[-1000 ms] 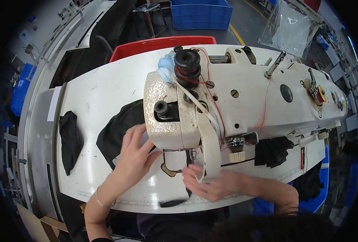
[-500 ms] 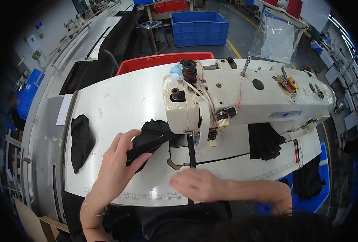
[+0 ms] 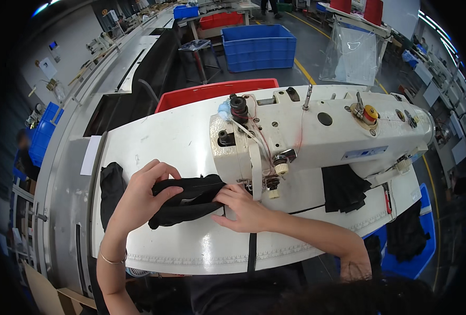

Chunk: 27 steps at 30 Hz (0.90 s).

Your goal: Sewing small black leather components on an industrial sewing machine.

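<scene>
A folded black fabric piece (image 3: 188,214) lies on the white sewing table (image 3: 154,142), its layers parted in the middle. My left hand (image 3: 151,191) pinches its upper left edge between thumb and fingers. At the other end, beside the needle area of the white sewing machine (image 3: 317,139), my right hand (image 3: 243,211) has its fingers closed on the fabric's right end. Its fingertips are partly hidden under the machine head. A narrow black strip (image 3: 252,252) runs from below my right hand over the table's front edge.
Another black fabric piece (image 3: 112,185) lies at the left, a black stack (image 3: 343,190) at the right beside a red-handled tool (image 3: 387,200). A blue bin (image 3: 426,236) with black pieces stands lower right. Behind the table are a red bin (image 3: 217,90) and a blue crate (image 3: 259,50).
My right hand has moved up and left from the table's front to the fabric's right end. The fabric has come lower and spread open between both hands. The whole view has tilted slightly.
</scene>
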Each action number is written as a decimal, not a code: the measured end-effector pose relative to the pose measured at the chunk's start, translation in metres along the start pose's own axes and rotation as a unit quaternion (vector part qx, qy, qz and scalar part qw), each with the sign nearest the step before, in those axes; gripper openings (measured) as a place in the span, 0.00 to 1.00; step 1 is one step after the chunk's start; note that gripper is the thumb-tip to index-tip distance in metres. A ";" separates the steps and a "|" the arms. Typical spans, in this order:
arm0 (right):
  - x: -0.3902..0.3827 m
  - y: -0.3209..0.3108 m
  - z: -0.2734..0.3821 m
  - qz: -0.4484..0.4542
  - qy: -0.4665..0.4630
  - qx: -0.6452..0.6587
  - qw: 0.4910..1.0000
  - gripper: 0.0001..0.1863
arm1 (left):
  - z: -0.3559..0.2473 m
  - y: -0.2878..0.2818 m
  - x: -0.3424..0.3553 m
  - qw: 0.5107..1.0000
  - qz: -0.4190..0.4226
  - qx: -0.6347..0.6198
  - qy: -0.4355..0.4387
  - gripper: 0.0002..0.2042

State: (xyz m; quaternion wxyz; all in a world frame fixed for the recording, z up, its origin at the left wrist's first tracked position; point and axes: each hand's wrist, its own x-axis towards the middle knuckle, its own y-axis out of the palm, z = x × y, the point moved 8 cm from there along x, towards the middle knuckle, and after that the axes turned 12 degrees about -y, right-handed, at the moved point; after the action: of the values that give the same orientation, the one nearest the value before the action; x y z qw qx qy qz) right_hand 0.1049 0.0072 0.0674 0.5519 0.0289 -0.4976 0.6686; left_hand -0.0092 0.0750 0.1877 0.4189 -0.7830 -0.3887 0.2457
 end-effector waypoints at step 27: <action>-0.011 -0.001 0.004 -0.015 0.047 -0.164 0.985 0.08 | 0.003 0.098 -0.008 0.963 -0.054 0.150 0.215 0.14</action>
State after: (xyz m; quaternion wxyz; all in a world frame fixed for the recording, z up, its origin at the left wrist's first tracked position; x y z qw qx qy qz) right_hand 0.1077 -0.0033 0.0637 0.5816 -0.0860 -0.5737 0.5703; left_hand 0.0236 0.0355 0.1041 0.6180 -0.7234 -0.2894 0.1042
